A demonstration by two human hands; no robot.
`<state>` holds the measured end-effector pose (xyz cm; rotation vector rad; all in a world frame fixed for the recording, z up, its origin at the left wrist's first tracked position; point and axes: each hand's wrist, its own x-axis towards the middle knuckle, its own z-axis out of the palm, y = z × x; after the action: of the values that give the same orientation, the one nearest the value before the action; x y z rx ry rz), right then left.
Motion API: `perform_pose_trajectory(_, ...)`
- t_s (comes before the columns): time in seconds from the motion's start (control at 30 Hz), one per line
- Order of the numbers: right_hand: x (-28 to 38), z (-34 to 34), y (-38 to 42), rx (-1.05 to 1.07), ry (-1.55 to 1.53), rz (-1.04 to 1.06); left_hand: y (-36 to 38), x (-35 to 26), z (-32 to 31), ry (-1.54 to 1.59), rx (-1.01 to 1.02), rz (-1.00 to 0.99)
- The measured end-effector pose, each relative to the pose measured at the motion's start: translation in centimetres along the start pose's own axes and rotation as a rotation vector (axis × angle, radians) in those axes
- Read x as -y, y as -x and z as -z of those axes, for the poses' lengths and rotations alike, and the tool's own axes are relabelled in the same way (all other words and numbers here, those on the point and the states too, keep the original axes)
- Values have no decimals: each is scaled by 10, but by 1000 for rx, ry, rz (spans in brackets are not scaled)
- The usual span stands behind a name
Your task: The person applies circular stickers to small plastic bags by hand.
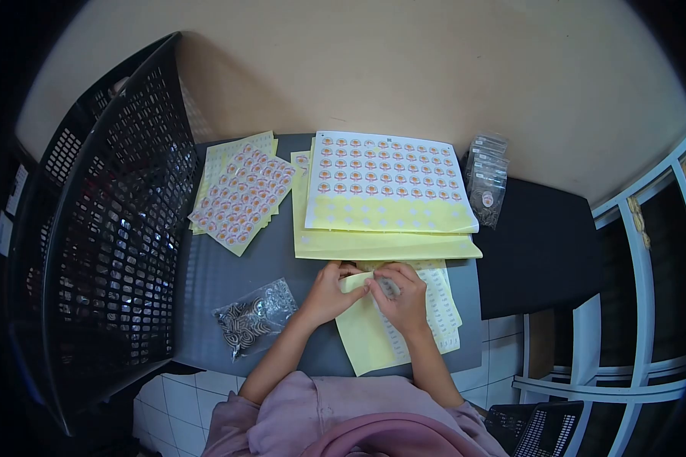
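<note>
My left hand (331, 295) is closed at the top edge of a yellow backing sheet (362, 339), thumb over the paper. Beside it, my right hand (404, 301) pinches at the same edge, thumb and fingertips together. A small clear plastic bag (389, 287) shows against its palm; its contents are too small to tell. Sheets of small printed labels (439, 301) lie beneath. Just beyond my hands rests a large sheet of round stickers (389, 167), with its lower rows peeled to yellow, over another yellow sheet (389, 245).
Left on the grey table (232, 270) lie more sticker sheets (244, 194) and a clear bag of dark coiled pieces (253, 320). A tall black plastic basket (122, 206) stands at the left edge. Several filled clear bags (486, 183) lie at the right, near a black surface (541, 244).
</note>
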<state>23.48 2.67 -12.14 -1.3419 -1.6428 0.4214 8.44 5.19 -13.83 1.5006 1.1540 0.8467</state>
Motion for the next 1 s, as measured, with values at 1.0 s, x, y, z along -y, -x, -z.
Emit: perform_pose_trajectory(1.0, -16, 5, 1, 226, -439, -322, 83, -18, 148, -638, -2, 132)
